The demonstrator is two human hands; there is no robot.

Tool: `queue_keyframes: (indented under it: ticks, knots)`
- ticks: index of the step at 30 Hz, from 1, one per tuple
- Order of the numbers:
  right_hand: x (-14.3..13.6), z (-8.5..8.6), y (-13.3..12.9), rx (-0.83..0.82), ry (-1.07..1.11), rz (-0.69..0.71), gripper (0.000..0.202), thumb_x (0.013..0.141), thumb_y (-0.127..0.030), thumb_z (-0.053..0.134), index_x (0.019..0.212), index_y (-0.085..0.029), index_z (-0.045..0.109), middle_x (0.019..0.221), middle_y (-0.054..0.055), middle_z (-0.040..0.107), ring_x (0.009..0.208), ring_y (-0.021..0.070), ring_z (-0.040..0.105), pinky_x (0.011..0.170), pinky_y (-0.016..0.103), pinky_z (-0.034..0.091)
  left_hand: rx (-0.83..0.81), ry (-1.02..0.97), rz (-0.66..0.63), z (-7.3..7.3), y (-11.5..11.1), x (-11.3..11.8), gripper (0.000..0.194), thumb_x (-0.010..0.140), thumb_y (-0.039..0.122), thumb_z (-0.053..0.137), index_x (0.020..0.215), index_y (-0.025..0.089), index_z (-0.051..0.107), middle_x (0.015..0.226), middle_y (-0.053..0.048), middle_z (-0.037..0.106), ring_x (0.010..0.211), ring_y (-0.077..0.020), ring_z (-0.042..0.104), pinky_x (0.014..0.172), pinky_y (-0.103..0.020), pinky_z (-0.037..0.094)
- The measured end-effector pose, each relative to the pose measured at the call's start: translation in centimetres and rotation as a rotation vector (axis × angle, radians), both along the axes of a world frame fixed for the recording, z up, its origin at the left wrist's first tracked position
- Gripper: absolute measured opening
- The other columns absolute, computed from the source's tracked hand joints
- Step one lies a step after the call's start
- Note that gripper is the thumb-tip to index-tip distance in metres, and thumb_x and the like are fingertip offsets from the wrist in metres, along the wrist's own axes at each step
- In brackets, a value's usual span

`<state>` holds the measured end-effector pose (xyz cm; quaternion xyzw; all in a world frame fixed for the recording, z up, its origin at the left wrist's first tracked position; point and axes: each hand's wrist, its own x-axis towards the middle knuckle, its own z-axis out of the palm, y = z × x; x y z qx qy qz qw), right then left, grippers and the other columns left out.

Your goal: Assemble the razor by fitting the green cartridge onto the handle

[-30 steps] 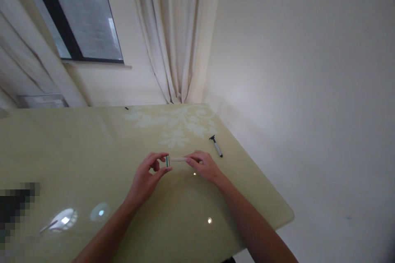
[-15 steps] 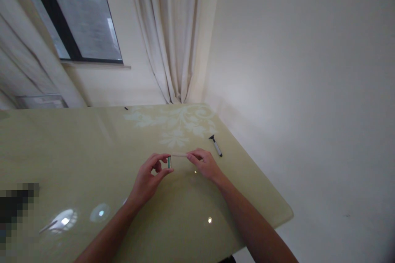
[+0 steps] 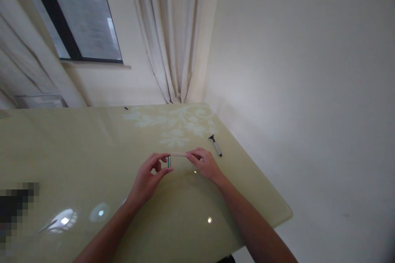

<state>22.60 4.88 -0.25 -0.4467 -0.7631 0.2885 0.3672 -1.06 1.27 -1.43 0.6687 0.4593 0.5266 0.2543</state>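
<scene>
Between the thumb and fingers of my left hand [image 3: 151, 176] is a small flat razor cartridge [image 3: 169, 162], held on edge, with a green strip and dark rim. My right hand [image 3: 205, 164] pinches one end of a thin pale stick [image 3: 179, 155], which looks wooden. The stick points left, and its far tip is at the upper edge of the cartridge; whether they touch I cannot tell. Beyond my right hand a razor [image 3: 215, 146] with a grey handle and black head lies on the glossy table [image 3: 92, 160].
Another thin stick [image 3: 48, 226] lies at the table's near left. A tiny dark piece [image 3: 126, 108] is by the far edge. Something dark and pixelated [image 3: 15, 205] is at the left. A wall [image 3: 302, 90] borders the table's right side; curtains [image 3: 174, 41] hang behind.
</scene>
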Motion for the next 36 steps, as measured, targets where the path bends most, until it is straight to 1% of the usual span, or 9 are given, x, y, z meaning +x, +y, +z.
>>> queue_keyframes:
  ticks: [3,7,15,19,22,26,30,34,36]
  knots:
    - [0.00,-0.01,-0.01,-0.009,0.004,0.047,0.040,0.103,-0.051,0.059,0.109,-0.020,0.082,0.084,0.005,0.071,0.077,0.0166,0.059,0.073,0.028,0.043,-0.003,0.000,0.002,-0.02,0.00,0.03,0.030,0.082,0.030,0.079,0.110,0.026,0.074,0.089,0.001,0.067,0.065,-0.0116,0.054,0.063,-0.024,0.047]
    - [0.00,-0.07,-0.01,0.001,-0.004,0.004,0.040,0.103,-0.051,0.059,0.105,-0.019,0.083,0.081,0.005,0.069,0.075,0.0168,0.058,0.071,0.028,0.042,-0.012,0.002,0.006,0.06,0.03,0.00,0.030,0.081,0.032,0.079,0.110,0.026,0.075,0.089,0.001,0.067,0.064,-0.0116,0.054,0.062,-0.024,0.047]
    - [-0.01,-0.16,-0.07,-0.008,0.002,0.023,0.032,0.102,-0.043,0.063,0.106,-0.019,0.084,0.080,0.004,0.069,0.075,0.0159,0.059,0.071,0.028,0.043,-0.021,-0.015,0.010,-0.10,0.15,-0.04,0.030,0.081,0.032,0.078,0.110,0.026,0.075,0.090,0.000,0.068,0.064,-0.0117,0.053,0.061,-0.024,0.047]
    - [-0.06,-0.27,-0.03,-0.028,-0.006,0.112,0.030,0.101,-0.042,0.064,0.109,-0.020,0.083,0.082,0.004,0.070,0.076,0.0157,0.060,0.073,0.027,0.043,-0.024,-0.011,0.027,-0.30,0.25,-0.15,0.032,0.081,0.031,0.079,0.112,0.026,0.074,0.091,0.001,0.067,0.064,-0.0116,0.053,0.062,-0.024,0.047]
    - [-0.08,-0.32,0.03,-0.025,-0.030,0.053,0.031,0.101,-0.042,0.064,0.106,-0.019,0.084,0.079,0.004,0.069,0.074,0.0158,0.058,0.071,0.028,0.042,-0.024,-0.013,0.037,-0.32,0.34,-0.29,0.032,0.081,0.033,0.078,0.112,0.026,0.074,0.089,0.001,0.067,0.064,-0.0117,0.052,0.062,-0.025,0.047]
    - [-0.10,-0.28,0.03,-0.049,-0.010,0.114,0.032,0.101,-0.045,0.064,0.109,-0.020,0.083,0.083,0.005,0.071,0.077,0.0161,0.060,0.073,0.027,0.044,-0.028,-0.013,0.039,-0.19,0.41,-0.37,0.032,0.081,0.034,0.078,0.112,0.026,0.074,0.091,0.001,0.067,0.064,-0.0123,0.053,0.062,-0.025,0.047]
    - [-0.06,-0.27,0.04,-0.040,-0.030,0.037,0.035,0.101,-0.046,0.062,0.105,-0.019,0.084,0.081,0.005,0.070,0.075,0.0164,0.060,0.071,0.028,0.044,-0.021,-0.023,0.046,-0.08,0.47,-0.42,0.032,0.079,0.034,0.079,0.110,0.026,0.074,0.089,0.001,0.066,0.063,-0.0121,0.052,0.061,-0.025,0.047]
    - [-0.05,-0.55,0.13,-0.071,0.009,0.093,0.033,0.100,-0.046,0.065,0.108,-0.020,0.084,0.085,0.005,0.071,0.077,0.0162,0.061,0.073,0.027,0.045,-0.010,-0.010,0.042,-0.16,0.52,-0.48,0.033,0.079,0.032,0.080,0.111,0.027,0.074,0.089,0.002,0.066,0.063,-0.0120,0.051,0.062,-0.025,0.046]
    - [-0.02,-0.64,0.21,-0.070,-0.015,0.057,0.030,0.099,-0.043,0.067,0.105,-0.019,0.084,0.083,0.005,0.071,0.076,0.0164,0.061,0.072,0.028,0.044,-0.008,-0.008,0.044,-0.22,0.52,-0.48,0.032,0.080,0.031,0.079,0.111,0.027,0.074,0.089,0.002,0.066,0.063,-0.0118,0.051,0.062,-0.025,0.046]
